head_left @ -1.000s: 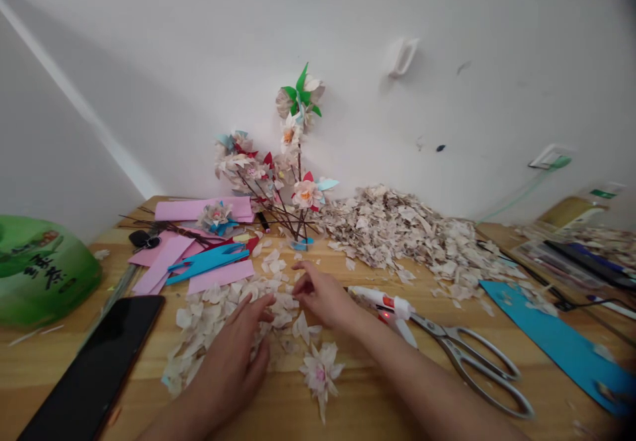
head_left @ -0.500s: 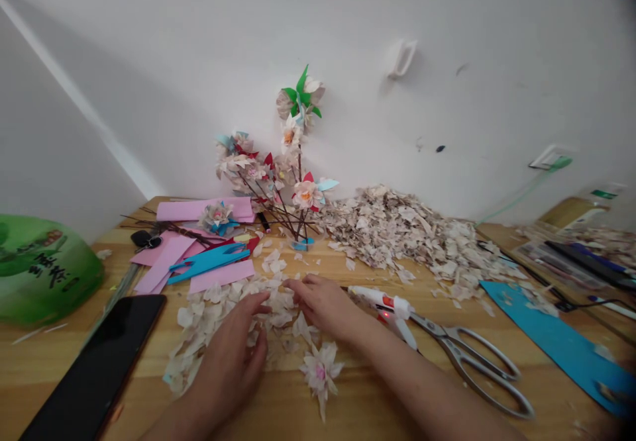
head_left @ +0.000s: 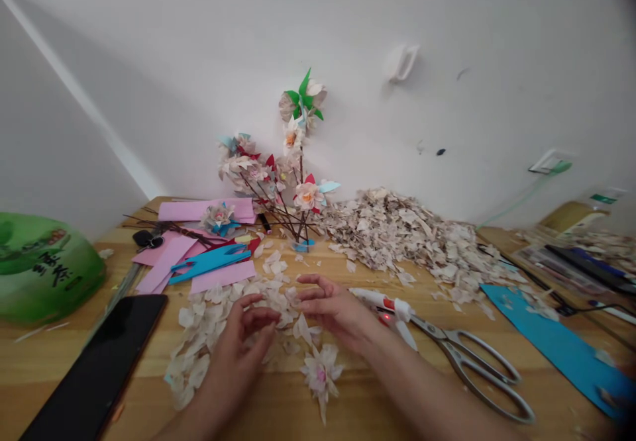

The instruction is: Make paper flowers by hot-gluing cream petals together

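Observation:
Over the loose pale petals (head_left: 196, 325) on the table, my left hand (head_left: 244, 340) is open, its fingers curved and the thumb apart. My right hand (head_left: 338, 310) hovers across from it, also open, with fingers spread. I see nothing held in either one. Between my forearms lies a pale petal flower (head_left: 321, 375) with a pink centre. Beside my right wrist is a white glue gun (head_left: 392, 305) with a small red light lit, partly hidden by the hand. Large metal scissors (head_left: 462, 355) lie to its right, the blades partly covered by the glue gun.
Several finished flowers on twigs (head_left: 298, 183) stand by the wall. A heap of dry petals (head_left: 397, 229) spreads at the back. Pink paper (head_left: 223, 277), blue cut paper (head_left: 211, 263), a black phone (head_left: 99, 368) and a green bag (head_left: 47, 269) are left; a blue sheet (head_left: 551, 342) is right.
My right hand has turned and lifted a little to the right, fingers spreading. My left hand has shifted slightly right, its fingers more curled. The flower has stayed in place.

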The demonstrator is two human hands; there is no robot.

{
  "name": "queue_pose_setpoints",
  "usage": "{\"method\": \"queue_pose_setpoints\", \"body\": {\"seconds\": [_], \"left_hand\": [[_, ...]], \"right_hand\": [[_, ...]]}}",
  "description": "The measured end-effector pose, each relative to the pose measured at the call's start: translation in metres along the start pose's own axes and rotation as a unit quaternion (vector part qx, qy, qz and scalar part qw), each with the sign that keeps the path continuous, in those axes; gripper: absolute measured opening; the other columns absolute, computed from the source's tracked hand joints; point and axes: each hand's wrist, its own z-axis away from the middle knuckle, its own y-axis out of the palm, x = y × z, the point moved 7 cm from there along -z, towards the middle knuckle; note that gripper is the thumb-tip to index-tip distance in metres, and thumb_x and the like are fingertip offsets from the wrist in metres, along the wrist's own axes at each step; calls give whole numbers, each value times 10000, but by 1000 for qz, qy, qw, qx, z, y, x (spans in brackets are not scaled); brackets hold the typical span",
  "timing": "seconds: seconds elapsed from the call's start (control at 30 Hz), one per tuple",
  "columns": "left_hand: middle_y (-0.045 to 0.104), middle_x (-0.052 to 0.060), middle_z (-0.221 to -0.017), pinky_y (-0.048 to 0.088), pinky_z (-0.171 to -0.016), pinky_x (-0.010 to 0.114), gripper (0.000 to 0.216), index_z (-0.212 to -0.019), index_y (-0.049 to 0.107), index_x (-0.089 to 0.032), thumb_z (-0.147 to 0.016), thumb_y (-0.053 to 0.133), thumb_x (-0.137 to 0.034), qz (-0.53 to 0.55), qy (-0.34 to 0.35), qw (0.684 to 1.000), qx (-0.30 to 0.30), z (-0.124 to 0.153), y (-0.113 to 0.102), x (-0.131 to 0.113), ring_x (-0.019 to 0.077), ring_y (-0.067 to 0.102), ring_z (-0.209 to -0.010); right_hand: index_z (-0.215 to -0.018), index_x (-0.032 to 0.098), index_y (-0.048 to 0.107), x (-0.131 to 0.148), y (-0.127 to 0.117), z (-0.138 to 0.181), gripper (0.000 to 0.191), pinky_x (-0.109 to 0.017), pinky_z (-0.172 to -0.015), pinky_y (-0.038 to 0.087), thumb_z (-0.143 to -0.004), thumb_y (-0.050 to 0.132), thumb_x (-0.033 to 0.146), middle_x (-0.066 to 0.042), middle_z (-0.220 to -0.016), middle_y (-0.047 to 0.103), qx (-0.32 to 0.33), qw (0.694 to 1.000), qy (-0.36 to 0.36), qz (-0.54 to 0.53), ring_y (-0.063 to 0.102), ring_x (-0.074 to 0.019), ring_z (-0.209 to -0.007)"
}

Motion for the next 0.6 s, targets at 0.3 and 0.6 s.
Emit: {"method": "queue_pose_setpoints", "body": {"seconds": [0.3, 0.6], "left_hand": [[694, 33, -919, 495, -820, 295, 197, -907, 565, -196, -738, 630, -118, 357, -222, 907, -34, 12, 20, 2, 152, 650, -878], [697, -27, -738, 486, -739, 274, 268, -807, 510, -225, -645, 718, -176, 269, -140, 953, -13, 3, 8, 5, 137, 651, -743]], "right_hand": [[-889, 226, 496, -5, 25, 16, 483, -276, -671, 449, -497, 769, 159, 68, -635, 697, -46, 993, -55, -90, 632, -146, -617], [-949, 226, 455, 21, 23, 29, 408, -331, -789, 397, -594, 611, 98, 18, -809, 658, -16, 988, -122, 90, 565, -169, -801]]}}
